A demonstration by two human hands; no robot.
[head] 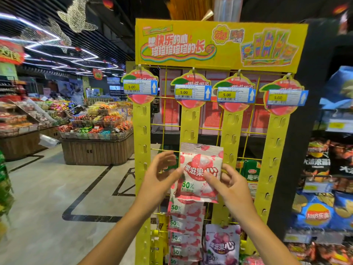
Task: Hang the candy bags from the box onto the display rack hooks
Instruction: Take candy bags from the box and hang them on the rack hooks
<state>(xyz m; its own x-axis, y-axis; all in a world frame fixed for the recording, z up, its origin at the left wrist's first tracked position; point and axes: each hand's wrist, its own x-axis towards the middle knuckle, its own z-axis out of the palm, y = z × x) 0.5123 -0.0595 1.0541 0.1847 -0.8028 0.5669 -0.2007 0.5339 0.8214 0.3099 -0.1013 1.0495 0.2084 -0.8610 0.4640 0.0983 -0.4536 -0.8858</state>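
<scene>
A white and pink candy bag (pixel 198 169) is held up against the second yellow hanging strip (pixel 189 123) of the yellow display rack (pixel 219 43). My right hand (pixel 227 185) pinches the bag at its right edge, thumb on the front. My left hand (pixel 162 175) is at the bag's left edge with fingers spread and loosely curled, thumb touching the bag. Several identical pink bags (pixel 184 224) hang in a column below it. A purple candy bag (pixel 222 245) hangs low on the third strip. The box is out of view.
Four strips carry price tags reading 5.00 (pixel 193 92) at the top. Chip bags (pixel 321 211) fill a shelf on the right. Bulk candy bins (pixel 97 123) stand across the tiled aisle on the left.
</scene>
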